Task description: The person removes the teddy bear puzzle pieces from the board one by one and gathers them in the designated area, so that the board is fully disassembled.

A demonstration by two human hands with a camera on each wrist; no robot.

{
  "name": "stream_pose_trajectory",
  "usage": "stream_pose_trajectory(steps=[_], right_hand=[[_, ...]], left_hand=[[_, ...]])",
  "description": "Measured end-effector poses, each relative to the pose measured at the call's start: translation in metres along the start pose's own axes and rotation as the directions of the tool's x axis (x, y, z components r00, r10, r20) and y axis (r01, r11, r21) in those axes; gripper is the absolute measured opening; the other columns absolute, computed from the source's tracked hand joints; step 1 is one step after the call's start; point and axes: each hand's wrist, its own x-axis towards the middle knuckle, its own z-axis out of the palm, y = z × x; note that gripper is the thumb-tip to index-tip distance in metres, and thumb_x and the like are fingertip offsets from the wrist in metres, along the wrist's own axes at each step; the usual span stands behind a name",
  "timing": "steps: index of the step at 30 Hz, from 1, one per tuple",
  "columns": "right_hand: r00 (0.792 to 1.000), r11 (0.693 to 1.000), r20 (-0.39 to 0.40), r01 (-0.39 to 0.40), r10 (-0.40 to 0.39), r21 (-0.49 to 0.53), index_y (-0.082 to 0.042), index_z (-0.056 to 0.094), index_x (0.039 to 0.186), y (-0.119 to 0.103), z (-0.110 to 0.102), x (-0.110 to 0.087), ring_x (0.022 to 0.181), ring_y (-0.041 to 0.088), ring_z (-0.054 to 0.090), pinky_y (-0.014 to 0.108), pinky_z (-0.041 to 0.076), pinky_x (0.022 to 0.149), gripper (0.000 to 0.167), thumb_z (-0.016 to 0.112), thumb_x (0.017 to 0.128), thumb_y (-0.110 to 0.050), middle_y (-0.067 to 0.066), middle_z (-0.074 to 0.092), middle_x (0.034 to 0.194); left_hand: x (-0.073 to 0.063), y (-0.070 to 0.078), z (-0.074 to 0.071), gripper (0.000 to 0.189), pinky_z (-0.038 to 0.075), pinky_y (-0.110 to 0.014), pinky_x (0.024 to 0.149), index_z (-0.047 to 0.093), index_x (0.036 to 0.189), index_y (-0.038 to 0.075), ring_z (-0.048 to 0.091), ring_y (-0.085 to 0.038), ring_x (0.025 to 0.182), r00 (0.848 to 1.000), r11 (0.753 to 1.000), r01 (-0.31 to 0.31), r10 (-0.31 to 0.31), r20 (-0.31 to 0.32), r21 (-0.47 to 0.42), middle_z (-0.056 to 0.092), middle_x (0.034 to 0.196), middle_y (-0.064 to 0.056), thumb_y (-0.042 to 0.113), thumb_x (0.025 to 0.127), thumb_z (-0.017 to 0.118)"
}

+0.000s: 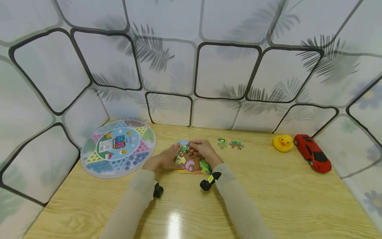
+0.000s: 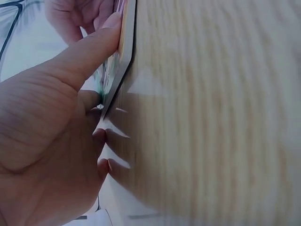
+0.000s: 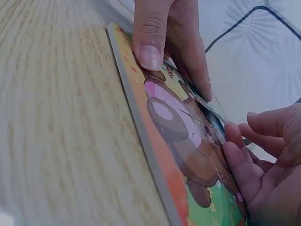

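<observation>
A bear jigsaw puzzle (image 1: 192, 165) lies flat on the table between both hands; a brown bear with a pink belly shows in the right wrist view. My left hand (image 1: 170, 156) rests along its left side, fingers extended, thumb (image 2: 101, 44) pressing on top near the edge. My right hand (image 1: 203, 150) is over the far right part, fingers (image 3: 242, 174) curled low against the picture. It pinches a thin puzzle piece, mostly hidden by the fingers. Two loose puzzle pieces, one green and yellow (image 1: 222, 143), one brown and green (image 1: 236, 145), lie to the right.
On the left lies a round Chinese checkers board (image 1: 119, 148) with a blue-green label. A yellow rubber duck (image 1: 283, 143) and a red toy car (image 1: 312, 153) stand at the far right. A patterned cloth wall (image 1: 170, 109) borders the wooden table (image 1: 268, 196) behind.
</observation>
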Motion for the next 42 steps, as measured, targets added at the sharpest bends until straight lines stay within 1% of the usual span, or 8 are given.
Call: stream_pose_trajectory(steps=[4, 10, 16, 23, 31, 33, 39, 42], right_hand=[[1.0, 1.0, -0.019, 0.019, -0.019, -0.007, -0.004, 0.065, 0.12, 0.001, 0.001, 0.0, 0.061, 0.006, 0.061, 0.018, 0.051, 0.056, 0.032, 0.066, 0.09, -0.016, 0.002, 0.068, 0.079], [0.994, 0.996, -0.075, 0.079, -0.082, -0.044, -0.005, 0.067, 0.118, 0.004, 0.007, 0.0, 0.052, 0.005, 0.058, 0.017, 0.047, 0.048, 0.033, 0.069, 0.086, -0.012, 0.0, 0.065, 0.064], [0.986, 0.994, -0.141, 0.075, -0.086, -0.077, -0.006, 0.07, 0.113, 0.004, 0.011, -0.001, 0.048, 0.005, 0.057, 0.018, 0.047, 0.046, 0.03, 0.069, 0.084, -0.01, -0.001, 0.063, 0.059], [0.982, 0.997, -0.172, 0.073, -0.075, -0.017, -0.005, 0.07, 0.113, 0.005, 0.012, 0.0, 0.043, 0.006, 0.056, 0.02, 0.048, 0.043, 0.029, 0.067, 0.085, -0.003, 0.002, 0.064, 0.059], [0.963, 0.994, -0.26, 0.09, -0.072, 0.058, -0.003, 0.071, 0.109, 0.006, 0.012, -0.002, 0.046, 0.004, 0.059, 0.015, 0.047, 0.044, 0.026, 0.063, 0.085, 0.002, 0.007, 0.068, 0.066], [0.965, 0.991, -0.25, 0.106, -0.082, 0.082, -0.002, 0.07, 0.11, 0.005, 0.01, -0.002, 0.048, 0.005, 0.06, 0.015, 0.048, 0.046, 0.026, 0.063, 0.086, 0.002, 0.008, 0.069, 0.067], [0.981, 0.983, -0.163, 0.127, -0.105, 0.13, -0.003, 0.068, 0.115, 0.008, 0.003, -0.005, 0.052, 0.007, 0.062, 0.018, 0.051, 0.05, 0.028, 0.061, 0.089, 0.0, 0.006, 0.068, 0.066], [0.982, 0.979, -0.14, 0.15, -0.13, 0.137, -0.004, 0.068, 0.116, 0.011, 0.001, -0.005, 0.054, 0.007, 0.063, 0.019, 0.051, 0.052, 0.028, 0.061, 0.09, -0.001, 0.004, 0.068, 0.066]], left_hand=[[0.001, 0.0, 0.0, 0.093, 0.009, -0.057, 0.112, 0.003, 0.149, -0.005, -0.003, -0.04, 0.142, 1.0, 1.0, 0.007, -0.007, -0.003, -0.014, -0.004, 0.156, -0.022, 0.041, 0.092, 0.06], [0.001, 0.0, 0.001, 0.092, 0.01, -0.058, 0.111, 0.006, 0.15, -0.002, -0.001, -0.038, 0.143, 0.999, 0.999, 0.018, -0.019, -0.025, -0.031, -0.001, 0.156, -0.021, 0.041, 0.091, 0.062], [0.002, -0.001, 0.001, 0.092, 0.011, -0.059, 0.11, 0.007, 0.15, -0.003, 0.0, -0.04, 0.142, 1.0, 1.0, 0.014, -0.015, -0.027, -0.018, 0.0, 0.156, -0.022, 0.041, 0.09, 0.062], [0.0, -0.001, 0.002, 0.089, 0.012, -0.06, 0.11, 0.01, 0.15, -0.002, 0.001, -0.039, 0.142, 0.999, 1.0, 0.013, -0.014, -0.036, -0.029, 0.001, 0.156, -0.022, 0.04, 0.091, 0.062], [0.0, -0.001, 0.003, 0.088, 0.013, -0.059, 0.11, 0.011, 0.151, 0.0, 0.002, -0.04, 0.142, 0.999, 1.0, 0.012, -0.013, -0.04, -0.021, 0.002, 0.156, -0.022, 0.04, 0.091, 0.062], [0.0, -0.001, 0.003, 0.087, 0.013, -0.06, 0.11, 0.012, 0.15, -0.001, 0.003, -0.04, 0.142, 0.999, 1.0, 0.008, -0.009, -0.043, -0.02, 0.002, 0.156, -0.023, 0.04, 0.091, 0.062], [-0.001, 0.0, 0.002, 0.087, 0.013, -0.06, 0.11, 0.012, 0.151, 0.0, 0.001, -0.04, 0.142, 0.999, 1.0, 0.026, -0.026, -0.023, -0.015, 0.001, 0.156, -0.021, 0.041, 0.091, 0.061], [-0.001, 0.0, 0.002, 0.087, 0.012, -0.06, 0.11, 0.011, 0.151, 0.0, 0.0, -0.039, 0.143, 0.999, 0.999, 0.034, -0.034, -0.022, -0.015, 0.0, 0.156, -0.021, 0.041, 0.091, 0.06]])
